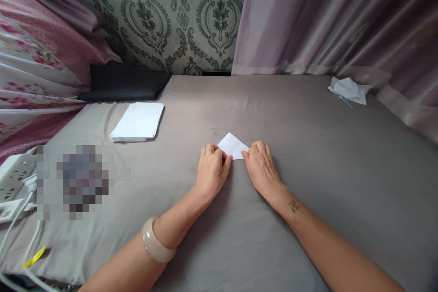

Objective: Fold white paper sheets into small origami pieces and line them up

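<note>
A triangle of folded white paper [235, 147] lies near the middle of the grey cloth [290, 114], its peak pointing away from the person. The left hand [212, 166], mostly closed with fingers curled, grips its left corner; the right hand [263, 163], also mostly closed, grips the right corner, thumb on top. To the left sits 1 stack of white paper sheets [139, 119], just in front of a folded black pouch or folder [119, 83], whose inside is hidden. At the left edge, a power strip [15, 169] has 1 white plug [30, 182] at its sockets. Crumpled white paper [349, 89] lies at far right.
</note>
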`<state>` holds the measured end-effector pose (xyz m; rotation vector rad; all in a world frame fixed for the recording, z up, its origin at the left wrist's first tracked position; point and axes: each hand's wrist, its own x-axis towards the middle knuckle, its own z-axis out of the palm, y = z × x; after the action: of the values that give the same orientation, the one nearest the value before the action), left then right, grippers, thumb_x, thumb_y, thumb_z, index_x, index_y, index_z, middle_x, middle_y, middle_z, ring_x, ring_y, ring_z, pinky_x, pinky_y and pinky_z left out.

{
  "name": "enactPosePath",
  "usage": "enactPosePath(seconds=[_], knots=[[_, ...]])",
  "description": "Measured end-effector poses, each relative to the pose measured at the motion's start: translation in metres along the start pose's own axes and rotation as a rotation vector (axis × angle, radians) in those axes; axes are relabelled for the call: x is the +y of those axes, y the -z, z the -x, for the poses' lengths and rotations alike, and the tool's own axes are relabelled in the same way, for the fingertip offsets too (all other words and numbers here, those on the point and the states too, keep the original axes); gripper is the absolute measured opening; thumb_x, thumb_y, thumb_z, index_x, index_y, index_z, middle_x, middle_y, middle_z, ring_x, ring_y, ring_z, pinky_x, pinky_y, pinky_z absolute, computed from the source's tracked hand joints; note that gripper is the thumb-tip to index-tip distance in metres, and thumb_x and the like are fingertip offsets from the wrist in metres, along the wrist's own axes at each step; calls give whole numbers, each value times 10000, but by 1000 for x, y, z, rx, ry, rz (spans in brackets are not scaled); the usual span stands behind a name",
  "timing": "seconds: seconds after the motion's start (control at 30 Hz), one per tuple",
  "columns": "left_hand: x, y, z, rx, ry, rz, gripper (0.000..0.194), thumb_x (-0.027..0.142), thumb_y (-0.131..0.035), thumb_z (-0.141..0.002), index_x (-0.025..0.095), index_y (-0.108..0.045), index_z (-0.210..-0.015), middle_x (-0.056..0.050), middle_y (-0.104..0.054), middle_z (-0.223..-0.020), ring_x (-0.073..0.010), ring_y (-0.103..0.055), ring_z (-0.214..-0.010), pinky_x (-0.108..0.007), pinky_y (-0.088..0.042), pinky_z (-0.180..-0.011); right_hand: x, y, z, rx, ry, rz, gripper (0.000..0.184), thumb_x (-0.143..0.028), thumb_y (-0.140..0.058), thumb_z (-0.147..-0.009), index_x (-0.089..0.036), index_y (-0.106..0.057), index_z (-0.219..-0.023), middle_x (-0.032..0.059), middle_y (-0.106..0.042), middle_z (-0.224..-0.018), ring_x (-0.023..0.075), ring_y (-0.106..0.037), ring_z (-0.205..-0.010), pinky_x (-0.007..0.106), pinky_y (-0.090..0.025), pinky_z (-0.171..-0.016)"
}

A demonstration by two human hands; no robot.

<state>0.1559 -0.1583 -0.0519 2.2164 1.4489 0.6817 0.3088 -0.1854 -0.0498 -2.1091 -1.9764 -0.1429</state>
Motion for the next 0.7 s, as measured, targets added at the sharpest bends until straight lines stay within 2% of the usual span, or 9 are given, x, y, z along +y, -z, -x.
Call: enactPosePath(seconds=[0.17,0.27,0.4,0.47,0.6,0.7], knots=[[1,2,-1,-23,-6,-30,122,240,-472,-931,161,-564,-918,-87,-540,-956,-219,-451,-875,-365,-447,-804,1,2,1,-35,-24,74,226,-331,-500,-943,-119,-580,-931,125,-574,-958,233,-521,-853,333,-429,-695],[0,2,-2,-31,-27,-6,108,220,-470,-929,176,-566,-905,-71,-559,-958,-212,-459,-874,-342,-441,-794,4,1,2,-28,-26,71,189,-299,-515,-938,-120,-575,-934,123,-572,-966,230,-524,-860,326,-427,-704],[-3,1,-4,-29,13,23,85,233,-521,-903,184,-583,-873,-66,-568,-952,-218,-478,-903,-337,-439,-808,8,1,4,22,-40,-29,105,-219,-514,-931,-130,-568,-936,120,-573,-957,228,-526,-864,325,-436,-715],[-4,0,-6,-38,31,32,79,238,-542,-891,183,-592,-865,-67,-569,-946,-221,-485,-913,-340,-439,-817,6,3,5,54,15,-87,112,-150,-475,-932,-139,-578,-975,119,-581,-997,229,-520,-890,331,-442,-745],[-5,1,-8,-50,30,29,103,250,-542,-892,175,-605,-859,-74,-576,-936,-227,-497,-909,-354,-440,-832,-3,10,13,27,282,-167,312,-52,-388,-923,-184,-589,-1123,95,-585,-1119,229,-503,-997,342,-440,-863],[-6,3,-8,-52,25,37,114,253,-539,-892,174,-607,-845,-76,-575,-921,-227,-505,-901,-364,-444,-838,-10,15,19,-51,323,-174,339,-103,-388,-938,-157,-561,-1224,105,-593,-1082,229,-514,-1002,342,-447,-880]])
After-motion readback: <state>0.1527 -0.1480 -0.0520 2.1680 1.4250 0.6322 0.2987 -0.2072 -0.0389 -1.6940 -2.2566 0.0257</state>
